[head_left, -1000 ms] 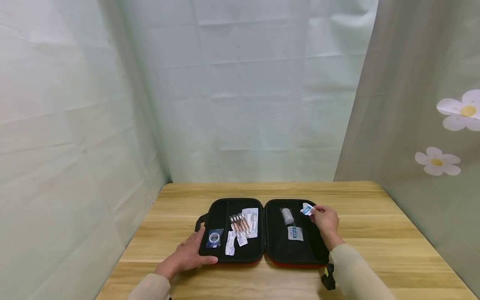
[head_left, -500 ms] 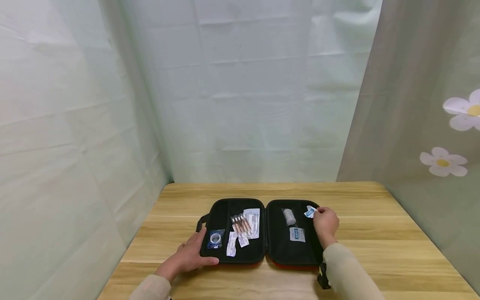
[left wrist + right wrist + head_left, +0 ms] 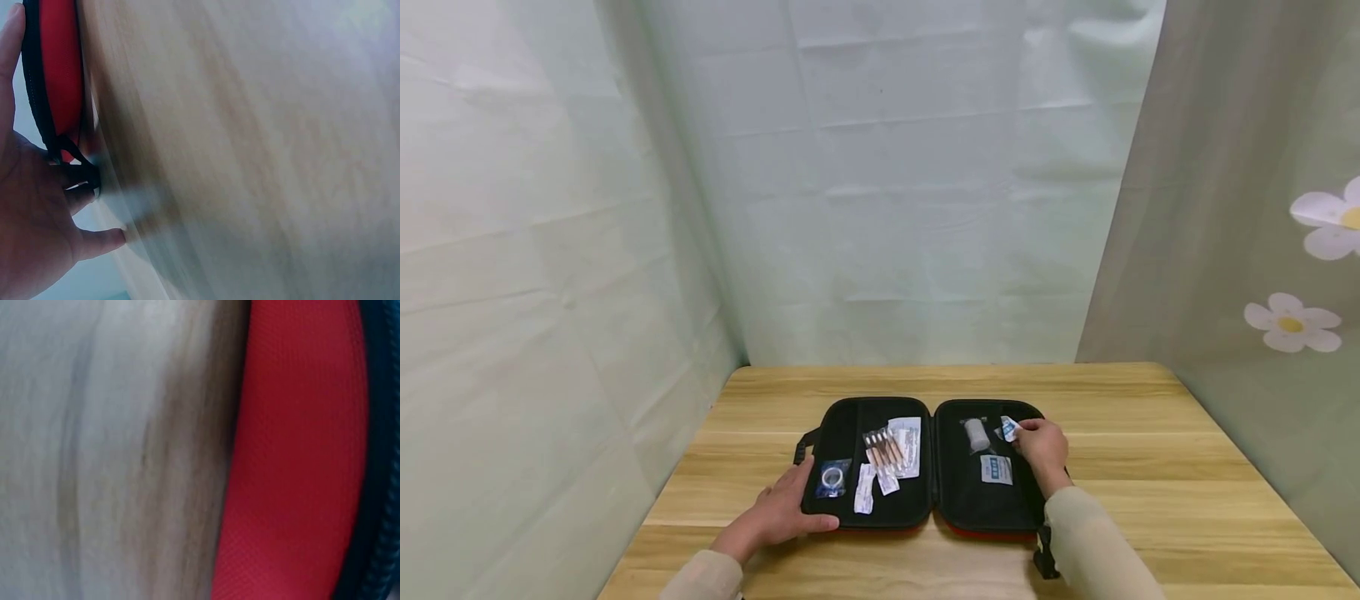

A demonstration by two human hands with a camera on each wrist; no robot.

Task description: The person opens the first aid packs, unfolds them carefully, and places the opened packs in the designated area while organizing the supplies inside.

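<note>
An unfolded first-aid case (image 3: 934,467), black inside and red outside, lies on the table. My right hand (image 3: 1045,450) pinches a small white-and-blue packet (image 3: 1009,428) over the far part of the right half. My left hand (image 3: 782,504) touches the left half's near-left corner, thumb along the front edge and fingers near the carry handle (image 3: 806,444). In the left wrist view, the left hand (image 3: 37,231) has its fingers spread beside the red shell (image 3: 61,69). Only the case's red side (image 3: 294,450) and the table show in the right wrist view; the right hand is hidden there.
The left half bears a tape roll in a bag (image 3: 832,478), a white strip packet (image 3: 864,488), bagged cotton swabs (image 3: 884,451) and a printed white packet (image 3: 910,442). In the right half lie a bandage roll (image 3: 977,435) and a flat packet (image 3: 997,470). Wooden table (image 3: 1157,500) surrounds the case.
My right hand, still pinching the packet, has shifted slightly left and inward over the case's right half. The left hand has stayed at its corner.
</note>
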